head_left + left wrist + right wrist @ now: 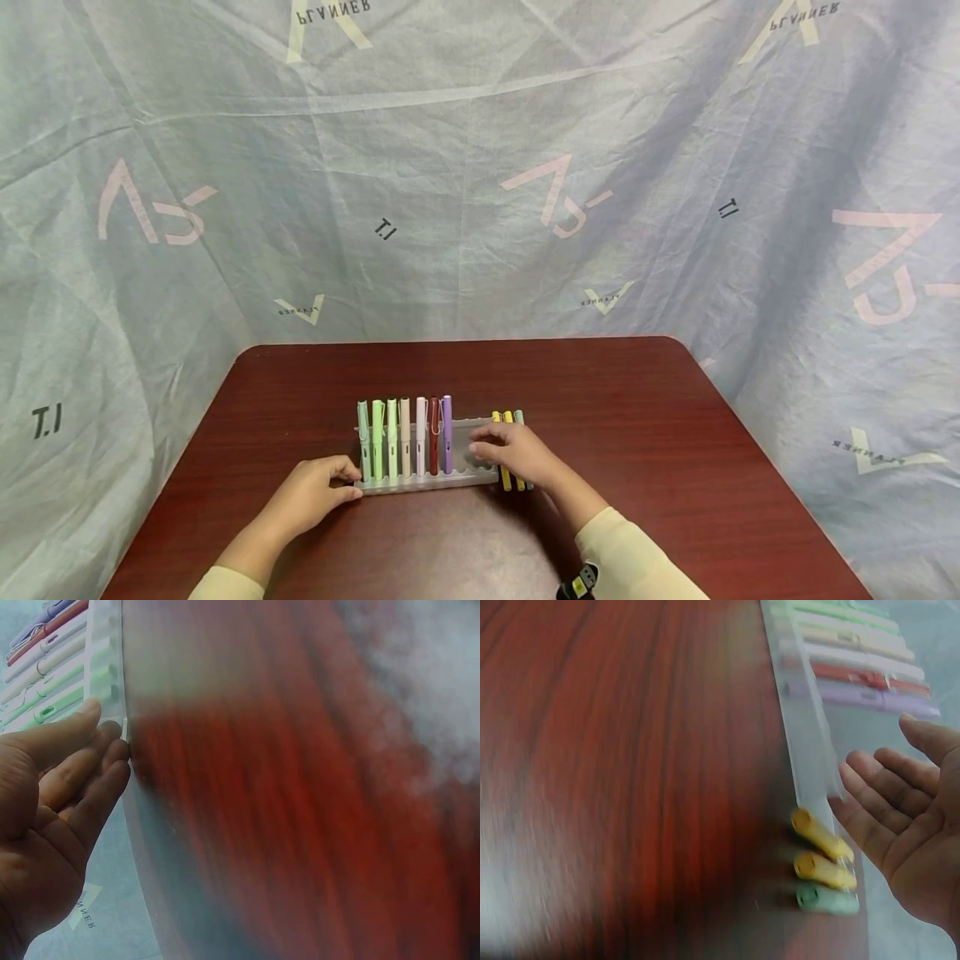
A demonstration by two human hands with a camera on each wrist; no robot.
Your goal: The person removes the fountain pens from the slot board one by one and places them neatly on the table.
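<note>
A clear pen rack point(450, 481) stands on the table, with several capped pens side by side in its left and middle part. They run from pale teal point(364, 442) through light green, beige and pale pink to dark red point(434, 437) and purple point(447, 435). My left hand point(307, 496) grips the rack's left end between thumb and fingers. Over the rack's right part hovers my right hand point(517, 450), its fingers relaxed and holding nothing. Two yellow pens point(821, 834) and a pale green pen point(827, 898) lie beside the rack's right end, partly hidden by that hand in the head view.
The dark red wooden table point(420, 550) has its far edge well behind the rack. A grey printed cloth point(465, 208) hangs around the back and sides. A dark watch-like band point(577, 583) sits by the right sleeve.
</note>
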